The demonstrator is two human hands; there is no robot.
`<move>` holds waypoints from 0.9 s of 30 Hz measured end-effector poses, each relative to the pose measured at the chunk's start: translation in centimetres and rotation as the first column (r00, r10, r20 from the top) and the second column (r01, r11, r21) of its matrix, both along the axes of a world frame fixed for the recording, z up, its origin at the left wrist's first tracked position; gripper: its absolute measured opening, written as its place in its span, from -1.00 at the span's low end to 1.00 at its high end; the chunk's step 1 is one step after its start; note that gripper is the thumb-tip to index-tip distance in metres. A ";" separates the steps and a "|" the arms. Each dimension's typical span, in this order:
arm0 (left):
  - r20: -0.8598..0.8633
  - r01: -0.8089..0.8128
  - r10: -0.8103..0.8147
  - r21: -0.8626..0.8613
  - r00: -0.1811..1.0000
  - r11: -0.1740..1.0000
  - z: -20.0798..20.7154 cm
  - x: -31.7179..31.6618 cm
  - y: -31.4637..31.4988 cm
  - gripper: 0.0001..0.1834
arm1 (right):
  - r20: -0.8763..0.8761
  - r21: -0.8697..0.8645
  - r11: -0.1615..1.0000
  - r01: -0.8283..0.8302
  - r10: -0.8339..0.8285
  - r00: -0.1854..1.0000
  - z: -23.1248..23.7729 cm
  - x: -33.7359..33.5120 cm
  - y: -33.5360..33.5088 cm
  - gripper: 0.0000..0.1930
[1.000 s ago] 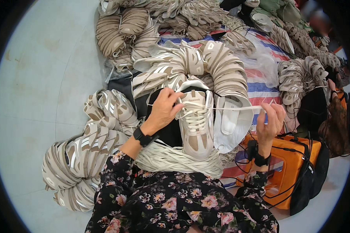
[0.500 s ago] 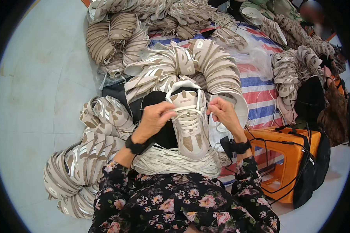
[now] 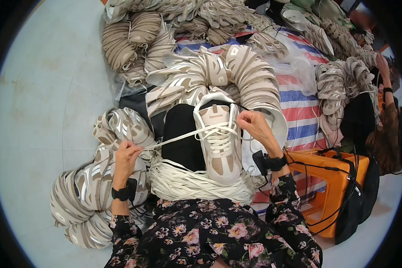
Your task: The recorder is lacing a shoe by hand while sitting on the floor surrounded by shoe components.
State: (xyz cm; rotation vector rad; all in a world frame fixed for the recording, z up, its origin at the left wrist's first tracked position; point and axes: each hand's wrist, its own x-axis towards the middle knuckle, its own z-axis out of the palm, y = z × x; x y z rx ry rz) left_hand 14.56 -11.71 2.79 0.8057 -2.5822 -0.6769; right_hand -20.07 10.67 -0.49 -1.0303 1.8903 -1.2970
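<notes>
A beige and white sneaker point(image 3: 228, 172) with a tan mesh toe stands in front of me, its toe toward me and its collar away. White shoelace point(image 3: 178, 139) is threaded through its eyelets, and one strand runs taut from the upper eyelets out to the left. My left hand point(image 3: 126, 158) pinches the end of that strand, well away from the shoe. Close against the shoe's right upper edge, my right hand point(image 3: 254, 126) is closed, with lace at its fingertips. A black rounded pad point(image 3: 182, 134) lies beside and under the sneaker.
Bundled white laces point(image 3: 201, 187) lie across my lap. Curved rows of shoe uppers point(image 3: 254, 76) sit beyond, with more stacks point(image 3: 94, 192) at the left. An orange stool point(image 3: 326, 192) draped with cables stands right, by a striped sheet point(image 3: 299, 107). Another person's arm point(image 3: 385, 76) shows far right.
My left hand has moved left and toward me, drawing the lace out into a long straight strand. My right hand stays beside the shoe. At far right, the other person's arm has risen.
</notes>
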 end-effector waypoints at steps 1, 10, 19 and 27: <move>-0.004 -0.009 0.009 -0.001 1.000 1.000 -0.2 -0.1 0.3 -0.89 | -0.075 0.050 0.998 -0.036 0.040 0.996 0.4 -0.2 -0.1 -0.89; -0.086 -0.132 0.117 -0.198 0.989 0.971 -2.0 -3.4 0.2 -0.92 | -0.847 0.125 0.991 0.049 0.081 0.526 1.8 3.3 -3.2 -0.94; -0.422 -0.373 0.222 -0.317 0.879 0.872 4.4 -4.6 2.4 -0.89 | -0.733 -0.174 0.898 -0.405 0.156 0.662 4.4 5.9 -6.0 -0.69; -0.513 0.002 0.358 0.575 0.780 0.818 1.1 -8.6 3.8 -0.83 | -0.651 -0.145 0.826 -0.545 0.335 0.681 1.9 7.5 -3.3 -0.75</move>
